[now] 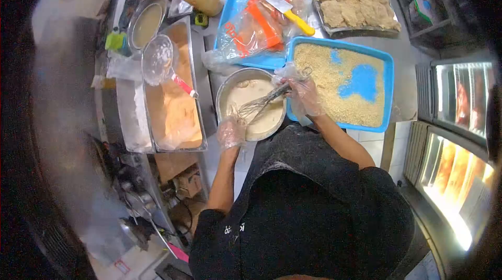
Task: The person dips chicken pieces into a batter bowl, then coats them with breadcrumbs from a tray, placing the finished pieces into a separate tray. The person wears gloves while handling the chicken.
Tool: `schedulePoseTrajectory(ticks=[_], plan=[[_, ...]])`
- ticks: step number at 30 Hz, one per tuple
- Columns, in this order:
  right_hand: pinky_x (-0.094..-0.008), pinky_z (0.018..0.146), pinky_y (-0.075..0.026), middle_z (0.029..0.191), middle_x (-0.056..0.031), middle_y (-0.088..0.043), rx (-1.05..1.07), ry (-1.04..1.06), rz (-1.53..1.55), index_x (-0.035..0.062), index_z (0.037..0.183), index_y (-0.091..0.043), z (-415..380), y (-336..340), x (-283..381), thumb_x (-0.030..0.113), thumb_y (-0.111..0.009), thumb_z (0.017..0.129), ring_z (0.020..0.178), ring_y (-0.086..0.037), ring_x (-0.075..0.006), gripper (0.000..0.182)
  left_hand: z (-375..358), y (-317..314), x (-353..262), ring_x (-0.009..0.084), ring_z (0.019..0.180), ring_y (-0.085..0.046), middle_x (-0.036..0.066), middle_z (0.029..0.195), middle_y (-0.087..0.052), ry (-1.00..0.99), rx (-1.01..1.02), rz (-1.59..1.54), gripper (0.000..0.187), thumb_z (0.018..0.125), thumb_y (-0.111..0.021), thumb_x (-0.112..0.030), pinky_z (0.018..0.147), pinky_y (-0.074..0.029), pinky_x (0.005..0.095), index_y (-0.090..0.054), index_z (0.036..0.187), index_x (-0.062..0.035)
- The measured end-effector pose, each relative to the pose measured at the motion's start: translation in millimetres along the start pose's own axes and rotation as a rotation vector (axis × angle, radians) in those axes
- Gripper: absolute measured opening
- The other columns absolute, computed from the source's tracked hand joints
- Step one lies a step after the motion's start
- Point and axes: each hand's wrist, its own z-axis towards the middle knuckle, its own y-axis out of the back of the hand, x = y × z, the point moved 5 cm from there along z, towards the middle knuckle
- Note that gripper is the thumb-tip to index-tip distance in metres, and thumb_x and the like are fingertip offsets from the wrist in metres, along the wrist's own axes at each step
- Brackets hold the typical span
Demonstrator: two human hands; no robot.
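Observation:
A metal bowl [223, 85] of pale, creamy batter stands at the front of the counter. My right hand [304, 98], in a clear plastic glove, grips the handle of a wire whisk [257, 108]. The whisk lies slanted over the bowl, its wires coated with batter. At the near left rim, my left hand [231, 132], also gloved, is closed over the bowl's edge, its fingertips close to the whisk's wire end. Whether those fingers also touch the wires is hard to see. Right of the bowl sits a blue tray [389, 89] of pale crumbs, its blue bottom partly bare.
Left are a long pan of orange-tan flour [180, 104], a red-handled strainer [158, 60] and a white-powder container [133, 115]. Behind, another blue tray [235, 2] holds plastic bags [256, 31] and a yellow-handled knife [285, 9]. A tray of coated pieces [355, 5] stands back right.

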Motion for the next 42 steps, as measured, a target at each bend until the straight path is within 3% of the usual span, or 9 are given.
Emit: schedulePoseTrajectory(ticks=[7,8,11,20,23,26,30,33,42], plan=[[-0.0267,0.062,-0.052,0.088,-0.0082,-0.062,-0.052,0.034,0.099,0.0038,0.097,-0.055,0.1,9.8,-7.6,0.011,-0.053,0.089,0.081,-0.062,-0.0169,0.011,12.2,0.0,32.9,0.0360,0.069,-0.062,0.019,0.072,-0.063,0.003,0.033,-0.049,0.025,0.062,-0.068,-0.024,0.064,-0.049,0.0428,-0.066,0.077,-0.0028],[-0.0268,0.062,-0.052,0.087,-0.0081,-0.062,-0.065,0.010,0.064,0.0039,0.096,-0.055,1.1,11.5,-0.4,0.011,-0.053,0.089,0.081,-0.062,-0.0169,0.010,12.5,16.2,25.5,0.0364,0.069,-0.062,0.021,0.071,-0.062,0.218,0.003,-0.090,0.027,0.060,-0.068,-0.023,0.064,-0.050,0.0426,-0.065,0.077,-0.0019],[-0.0272,0.065,-0.049,0.088,-0.0061,-0.063,-0.155,-0.054,0.008,0.0015,0.093,-0.059,-1.8,16.8,14.3,0.009,-0.058,0.084,0.078,-0.060,-0.0142,0.012,19.0,7.2,53.4,0.0366,0.069,-0.062,0.022,0.072,-0.062,0.252,-0.018,-0.343,0.029,0.060,-0.070,-0.024,0.065,-0.050,0.0427,-0.065,0.076,-0.0009],[-0.0265,0.063,-0.049,0.085,-0.0073,-0.065,-0.155,0.060,-0.020,-0.0005,0.094,-0.063,-14.6,5.8,72.1,0.012,-0.059,0.084,0.074,-0.060,-0.0129,0.016,16.4,74.9,12.7,0.0097,0.055,-0.054,0.003,0.068,-0.062,0.111,-0.009,-0.787,0.013,0.070,-0.072,-0.009,0.050,-0.044,0.0244,-0.062,0.077,-0.0030],[-0.0280,0.066,-0.051,0.088,-0.0099,-0.064,-0.117,-0.021,-0.091,0.0002,0.094,-0.061,-14.0,7.5,66.9,0.017,-0.057,0.087,0.076,-0.061,-0.0154,0.018,20.2,68.2,13.6,0.0089,0.057,-0.055,0.004,0.069,-0.063,0.002,-0.036,-0.887,0.013,0.071,-0.070,-0.007,0.050,-0.044,0.0232,-0.062,0.081,-0.0028],[-0.0291,0.069,-0.052,0.088,-0.0105,-0.063,-0.117,-0.055,-0.072,0.0004,0.095,-0.060,-13.8,11.7,40.7,0.018,-0.056,0.088,0.077,-0.062,-0.0169,0.019,26.8,39.7,27.8,0.0137,0.057,-0.057,0.009,0.067,-0.061,0.112,0.164,-0.690,0.008,0.068,-0.063,-0.007,0.054,-0.046,0.0289,-0.061,0.073,-0.0003],[-0.0306,0.071,-0.052,0.087,-0.0105,-0.063,-0.149,-0.022,-0.076,-0.0006,0.096,-0.059,-14.9,12.5,18.5,0.016,-0.055,0.088,0.077,-0.062,-0.0181,0.019,22.1,42.2,-14.2,0.0274,0.064,-0.061,0.016,0.073,-0.063,-0.071,-0.022,-0.722,0.021,0.063,-0.064,-0.013,0.060,-0.047,0.0369,-0.063,0.080,-0.0002],[-0.0324,0.072,-0.053,0.088,-0.0110,-0.062,-0.137,0.022,0.081,-0.0013,0.098,-0.058,-14.9,13.9,14.9,0.016,-0.055,0.088,0.079,-0.062,-0.0194,0.020,24.0,31.1,-26.1,0.0276,0.070,-0.063,0.017,0.079,-0.065,-0.067,0.071,-0.288,0.026,0.062,-0.070,-0.017,0.064,-0.048,0.0362,-0.063,0.082,-0.0010],[-0.0346,0.071,-0.055,0.092,-0.0128,-0.061,-0.097,0.038,0.288,-0.0028,0.097,-0.058,-16.5,16.5,7.1,0.016,-0.056,0.088,0.084,-0.062,-0.0224,0.021,28.0,10.3,-19.4,0.0344,0.072,-0.062,0.022,0.076,-0.062,0.066,0.240,-0.178,0.036,0.064,-0.069,-0.030,0.063,-0.047,0.0417,-0.065,0.086,-0.0019]])
